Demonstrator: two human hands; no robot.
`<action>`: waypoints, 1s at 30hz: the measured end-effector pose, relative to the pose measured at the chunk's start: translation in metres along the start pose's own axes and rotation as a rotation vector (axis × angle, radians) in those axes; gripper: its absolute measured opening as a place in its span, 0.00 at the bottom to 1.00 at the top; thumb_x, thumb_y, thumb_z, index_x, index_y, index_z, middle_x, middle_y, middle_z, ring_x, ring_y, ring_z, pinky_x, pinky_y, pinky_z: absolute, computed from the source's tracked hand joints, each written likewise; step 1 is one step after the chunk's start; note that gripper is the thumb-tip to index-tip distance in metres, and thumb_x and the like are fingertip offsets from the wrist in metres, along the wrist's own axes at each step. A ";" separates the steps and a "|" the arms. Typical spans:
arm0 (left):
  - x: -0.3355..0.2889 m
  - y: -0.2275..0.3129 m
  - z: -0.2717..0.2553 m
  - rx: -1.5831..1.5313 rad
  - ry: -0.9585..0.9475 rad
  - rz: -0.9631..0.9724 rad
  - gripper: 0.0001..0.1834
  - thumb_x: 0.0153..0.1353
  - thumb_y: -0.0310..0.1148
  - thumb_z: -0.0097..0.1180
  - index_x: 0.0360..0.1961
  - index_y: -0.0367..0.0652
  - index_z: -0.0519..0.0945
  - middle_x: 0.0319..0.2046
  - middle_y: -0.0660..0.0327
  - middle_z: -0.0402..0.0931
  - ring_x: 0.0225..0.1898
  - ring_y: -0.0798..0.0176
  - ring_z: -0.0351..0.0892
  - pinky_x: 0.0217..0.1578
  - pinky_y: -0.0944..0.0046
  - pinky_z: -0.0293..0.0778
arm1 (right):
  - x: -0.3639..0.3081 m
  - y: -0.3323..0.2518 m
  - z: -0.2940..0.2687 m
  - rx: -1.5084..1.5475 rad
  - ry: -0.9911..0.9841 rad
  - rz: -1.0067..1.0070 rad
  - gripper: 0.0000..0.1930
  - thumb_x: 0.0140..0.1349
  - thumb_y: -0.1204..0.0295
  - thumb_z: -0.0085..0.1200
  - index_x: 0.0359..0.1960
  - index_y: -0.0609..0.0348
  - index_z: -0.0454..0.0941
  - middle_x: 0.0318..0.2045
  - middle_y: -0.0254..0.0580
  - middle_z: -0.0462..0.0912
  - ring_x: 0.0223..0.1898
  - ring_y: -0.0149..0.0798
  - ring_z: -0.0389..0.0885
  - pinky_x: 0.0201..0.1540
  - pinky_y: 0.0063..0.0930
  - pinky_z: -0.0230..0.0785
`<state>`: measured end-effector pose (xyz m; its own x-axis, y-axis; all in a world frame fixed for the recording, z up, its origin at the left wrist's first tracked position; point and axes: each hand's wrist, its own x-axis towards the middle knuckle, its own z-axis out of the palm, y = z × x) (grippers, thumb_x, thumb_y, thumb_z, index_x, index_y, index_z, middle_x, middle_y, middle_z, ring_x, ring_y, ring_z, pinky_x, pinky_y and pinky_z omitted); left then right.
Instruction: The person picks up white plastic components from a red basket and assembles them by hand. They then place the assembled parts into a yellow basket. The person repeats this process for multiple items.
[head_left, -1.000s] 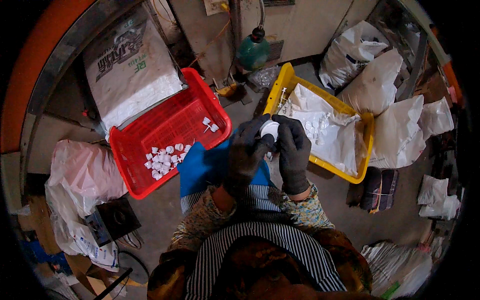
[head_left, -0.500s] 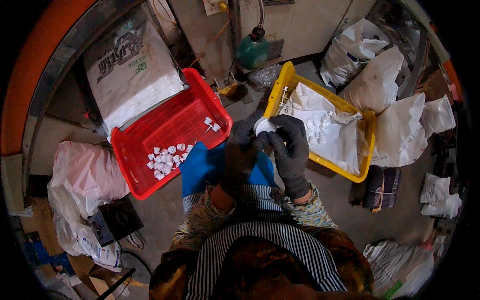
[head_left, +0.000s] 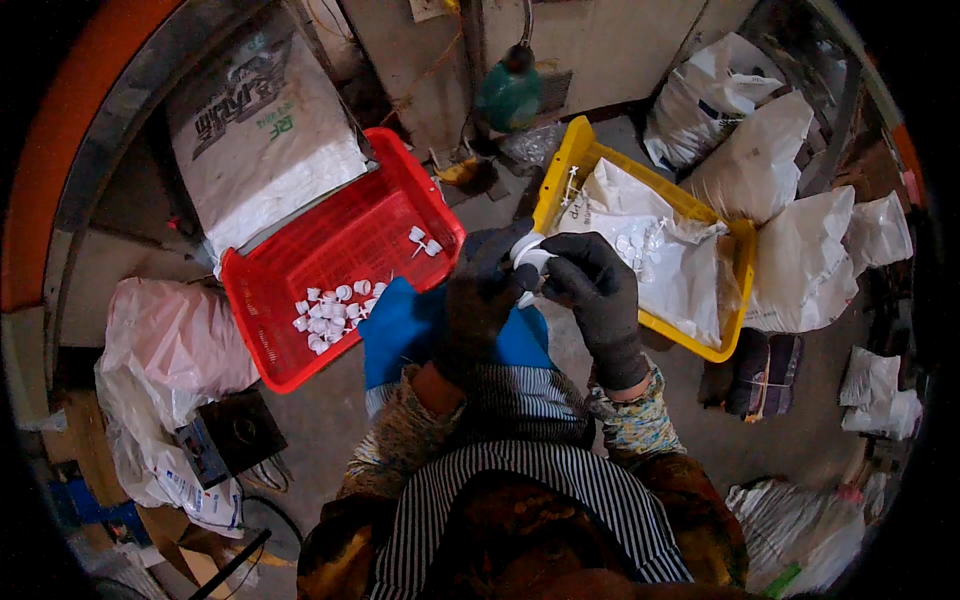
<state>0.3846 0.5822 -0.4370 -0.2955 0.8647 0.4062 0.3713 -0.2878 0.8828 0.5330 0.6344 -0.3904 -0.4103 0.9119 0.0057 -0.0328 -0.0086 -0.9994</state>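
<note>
Large printed white sack [head_left: 262, 130] is propped behind the red basket [head_left: 340, 262]; green bottle [head_left: 511, 90] is seen by the wall. White plastic bags [head_left: 800, 220] are piled right of the yellow tray [head_left: 640, 240] — pink bag [head_left: 170, 335] lower left.

The right hand [head_left: 598, 295] has shifted from upright beside the left hand [head_left: 478, 300] at frame center to arching over the white part [head_left: 531, 256], fingertips now pinching it from the right. The left hand has rolled slightly, its back showing darker.
</note>
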 end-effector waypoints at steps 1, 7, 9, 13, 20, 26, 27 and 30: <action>0.000 0.000 -0.002 -0.024 -0.016 0.003 0.21 0.60 0.37 0.57 0.49 0.31 0.76 0.44 0.45 0.76 0.47 0.46 0.75 0.51 0.53 0.70 | 0.000 0.001 0.001 -0.084 0.011 -0.064 0.08 0.59 0.77 0.54 0.40 0.63 0.81 0.35 0.41 0.79 0.34 0.34 0.81 0.38 0.25 0.73; -0.001 0.002 0.001 -0.189 -0.026 -0.081 0.22 0.60 0.38 0.57 0.49 0.31 0.77 0.46 0.46 0.76 0.49 0.47 0.74 0.53 0.53 0.68 | 0.003 0.009 0.004 -0.468 0.216 -0.472 0.07 0.55 0.77 0.57 0.34 0.58 0.85 0.40 0.45 0.78 0.42 0.40 0.79 0.42 0.29 0.73; -0.002 -0.002 0.002 -0.236 -0.029 -0.087 0.22 0.61 0.39 0.57 0.49 0.32 0.76 0.47 0.46 0.76 0.49 0.47 0.74 0.54 0.53 0.68 | 0.006 0.019 0.004 -0.348 0.184 -0.459 0.10 0.55 0.76 0.58 0.39 0.59 0.83 0.42 0.44 0.78 0.44 0.38 0.78 0.43 0.29 0.72; -0.001 -0.003 0.000 -0.218 -0.060 -0.043 0.22 0.61 0.39 0.56 0.51 0.32 0.75 0.47 0.47 0.75 0.49 0.48 0.74 0.54 0.54 0.67 | 0.008 0.019 0.012 0.140 0.179 -0.137 0.19 0.56 0.75 0.59 0.51 0.60 0.78 0.41 0.39 0.77 0.45 0.34 0.76 0.45 0.26 0.70; -0.002 -0.004 0.007 -0.339 -0.004 -0.111 0.16 0.63 0.35 0.54 0.46 0.33 0.76 0.42 0.48 0.75 0.45 0.51 0.76 0.48 0.58 0.71 | 0.008 0.015 0.010 0.355 -0.108 0.152 0.22 0.64 0.70 0.49 0.60 0.62 0.70 0.53 0.45 0.76 0.49 0.34 0.75 0.55 0.26 0.66; -0.014 0.023 0.016 -0.325 0.111 -0.181 0.17 0.65 0.32 0.53 0.53 0.38 0.71 0.47 0.56 0.74 0.48 0.60 0.73 0.52 0.60 0.70 | -0.002 0.021 0.021 0.353 -0.060 -0.071 0.19 0.63 0.74 0.48 0.56 0.64 0.73 0.56 0.48 0.74 0.59 0.39 0.71 0.61 0.30 0.62; -0.016 0.027 0.018 -0.392 0.134 -0.255 0.16 0.65 0.30 0.53 0.53 0.38 0.71 0.47 0.56 0.74 0.48 0.60 0.74 0.51 0.60 0.70 | -0.002 0.019 0.022 0.306 -0.041 -0.087 0.19 0.62 0.75 0.48 0.55 0.64 0.74 0.56 0.48 0.74 0.59 0.40 0.71 0.62 0.31 0.61; -0.021 0.034 0.025 -0.514 0.208 -0.327 0.15 0.66 0.28 0.51 0.52 0.38 0.71 0.45 0.57 0.74 0.45 0.62 0.73 0.48 0.61 0.71 | -0.004 0.017 0.023 0.220 -0.015 -0.148 0.16 0.61 0.76 0.50 0.51 0.65 0.77 0.56 0.49 0.75 0.60 0.42 0.71 0.62 0.33 0.61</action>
<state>0.4258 0.5648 -0.4212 -0.5059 0.8580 0.0888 -0.2212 -0.2285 0.9481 0.5128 0.6214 -0.4068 -0.3995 0.9037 0.1537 -0.2900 0.0345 -0.9564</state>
